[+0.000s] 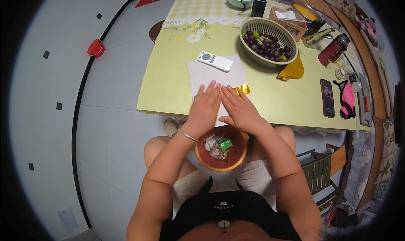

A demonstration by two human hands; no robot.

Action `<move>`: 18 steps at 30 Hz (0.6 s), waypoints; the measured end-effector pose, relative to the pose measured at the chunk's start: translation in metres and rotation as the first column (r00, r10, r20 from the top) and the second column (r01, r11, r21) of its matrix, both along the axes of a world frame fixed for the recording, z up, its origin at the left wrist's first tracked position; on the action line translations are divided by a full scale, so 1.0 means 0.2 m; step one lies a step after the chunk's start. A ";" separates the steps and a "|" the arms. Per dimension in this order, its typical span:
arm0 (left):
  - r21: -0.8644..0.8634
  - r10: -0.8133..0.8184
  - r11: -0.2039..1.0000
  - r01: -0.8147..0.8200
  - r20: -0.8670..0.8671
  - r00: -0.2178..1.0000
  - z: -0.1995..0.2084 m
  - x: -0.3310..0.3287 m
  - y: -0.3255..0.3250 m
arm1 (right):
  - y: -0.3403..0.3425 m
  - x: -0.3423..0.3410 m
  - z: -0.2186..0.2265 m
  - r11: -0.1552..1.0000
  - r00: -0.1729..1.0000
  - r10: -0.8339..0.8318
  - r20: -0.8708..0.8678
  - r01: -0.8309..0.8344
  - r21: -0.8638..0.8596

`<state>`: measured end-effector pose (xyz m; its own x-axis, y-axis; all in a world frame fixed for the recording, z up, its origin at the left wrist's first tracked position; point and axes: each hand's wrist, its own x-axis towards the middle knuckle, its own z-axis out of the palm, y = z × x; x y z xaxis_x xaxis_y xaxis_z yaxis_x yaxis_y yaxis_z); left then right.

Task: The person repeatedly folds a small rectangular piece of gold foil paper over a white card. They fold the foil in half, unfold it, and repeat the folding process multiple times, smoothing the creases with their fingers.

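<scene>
My left hand (205, 106) lies flat on a white sheet of paper (198, 77) at the near table edge, its fingers stretched out. Beside it, my right hand (239, 107) also rests flat, fingers extended and partly over a small shiny gold foil piece (243, 89). The fingertips of both hands nearly meet at the middle of the sheet. A white remote control (215, 61) lies across the sheet's far part. Whatever may be under my palms is hidden.
A basket of dark grapes (270, 47) stands at the back right, with folded gold paper (293, 70) beside it. Farther right are a phone (327, 98), a pink-black item (347, 98) and a red thermos (333, 50). A waste bin (201, 158) stands between my knees.
</scene>
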<state>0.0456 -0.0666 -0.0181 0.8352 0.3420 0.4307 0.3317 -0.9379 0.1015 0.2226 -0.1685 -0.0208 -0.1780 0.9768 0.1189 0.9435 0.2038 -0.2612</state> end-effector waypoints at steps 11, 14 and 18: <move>-0.167 0.185 0.964 -0.205 -0.128 0.974 -0.02 -0.17 -0.12 | -0.10 0.17 0.05 0.988 0.989 -0.138 -0.060 0.133 -0.078; -0.121 0.224 0.964 -0.239 -0.120 0.967 -0.03 -0.18 -0.13 | -0.12 0.15 0.09 0.955 0.959 -0.282 -0.022 0.279 -0.100; -0.069 0.175 0.981 -0.179 -0.060 0.983 0.02 -0.11 -0.10 | -0.08 0.09 0.08 0.972 0.965 -0.232 0.125 0.224 0.074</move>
<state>0.0238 -0.0862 -0.0132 0.7794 0.5161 0.3553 0.4990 -0.8542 0.1461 0.2410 -0.1836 -0.0054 0.0304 0.9853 0.1681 0.9920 -0.0092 -0.1256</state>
